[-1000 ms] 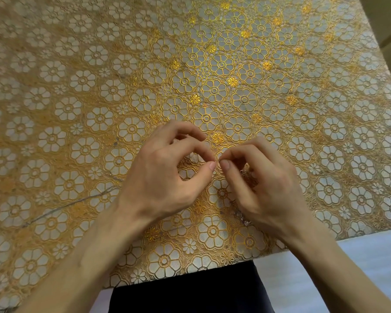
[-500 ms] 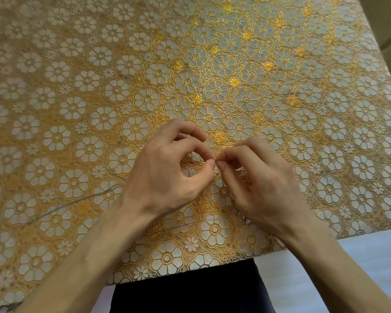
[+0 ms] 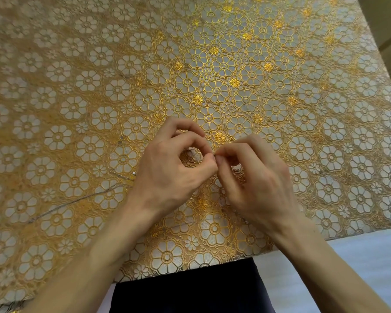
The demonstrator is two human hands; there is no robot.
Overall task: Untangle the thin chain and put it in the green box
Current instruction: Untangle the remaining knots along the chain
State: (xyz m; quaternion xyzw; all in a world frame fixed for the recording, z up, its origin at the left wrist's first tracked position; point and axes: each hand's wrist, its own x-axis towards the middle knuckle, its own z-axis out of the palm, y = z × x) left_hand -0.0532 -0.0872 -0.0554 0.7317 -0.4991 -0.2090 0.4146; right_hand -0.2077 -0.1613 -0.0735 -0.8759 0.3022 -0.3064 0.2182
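Mid-untangle, prob. nowhere near done: pinching w/ left hand (image 3: 167, 175) and right hand (image 3: 257, 184) alike, thumb to forefinger, tips butted together on one spot, presumably a knot of the thin chain (image 3: 81, 200), though too fine to make out right at the pinch. Trailing off left of the grip across the flowered tablecloth (image 3: 212, 64) as one loose length, w/ a few glints just below-right of the pinch under the right palm, so not yet straightened. No sign of the green box anywhere; left to do: free knot, gather chain, find box & drop it in.
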